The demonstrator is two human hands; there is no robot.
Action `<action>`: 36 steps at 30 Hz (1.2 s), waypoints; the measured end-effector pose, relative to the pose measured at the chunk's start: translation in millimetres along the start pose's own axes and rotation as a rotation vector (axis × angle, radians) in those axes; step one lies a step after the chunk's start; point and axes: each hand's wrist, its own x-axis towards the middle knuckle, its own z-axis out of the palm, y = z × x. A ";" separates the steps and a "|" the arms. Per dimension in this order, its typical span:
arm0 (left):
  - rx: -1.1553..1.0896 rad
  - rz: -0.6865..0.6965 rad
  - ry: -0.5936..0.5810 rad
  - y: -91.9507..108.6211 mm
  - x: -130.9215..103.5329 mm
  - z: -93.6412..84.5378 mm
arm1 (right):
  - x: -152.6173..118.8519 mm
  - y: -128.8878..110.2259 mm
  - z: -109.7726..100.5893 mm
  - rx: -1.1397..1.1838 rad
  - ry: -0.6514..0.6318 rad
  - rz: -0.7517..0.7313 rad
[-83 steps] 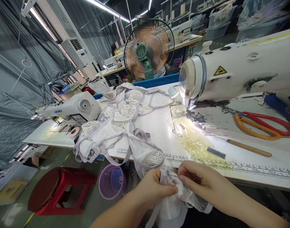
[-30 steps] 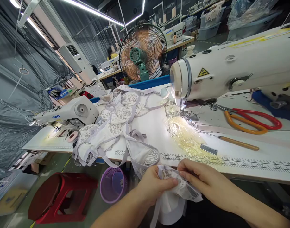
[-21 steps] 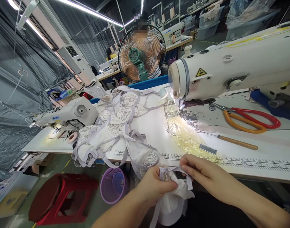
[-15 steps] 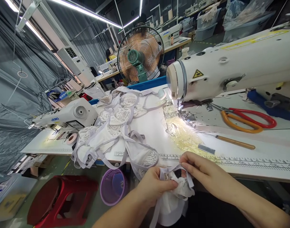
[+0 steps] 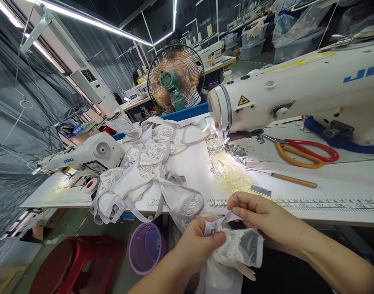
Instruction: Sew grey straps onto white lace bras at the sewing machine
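A white lace bra [image 5: 232,249] with pale grey edging hangs between my hands, in front of the table edge. My left hand [image 5: 202,239] is closed on its edge, the thumb pressed on the lace. With thumb and fingers my right hand [image 5: 251,210] pinches the end of a grey band [image 5: 225,219] that belongs to the bra, stretched between both hands. A sheer panel with a pale border fans out below my right hand. On the table to the left lies a pile of similar white bras [image 5: 150,159], one spilling over the front edge.
A lit sewing machine [image 5: 251,106] stands at the right, with scissors [image 5: 300,153], a wooden-handled tool [image 5: 294,180] and a small metal bar [image 5: 260,190] near it. Another machine [image 5: 92,155] is at left. Below are a purple basket [image 5: 133,249] and red stool [image 5: 79,261]. A fan [image 5: 176,77] stands behind.
The bra has been turned and spread, so its sheer panel now shows at the right. The band between my hands is pulled straighter. The view has shifted slightly to the right.
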 end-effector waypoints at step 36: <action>0.428 -0.079 0.064 3.5 3.0 -2.4 | -24.5 26.0 -29.1 -1.264 0.921 -0.601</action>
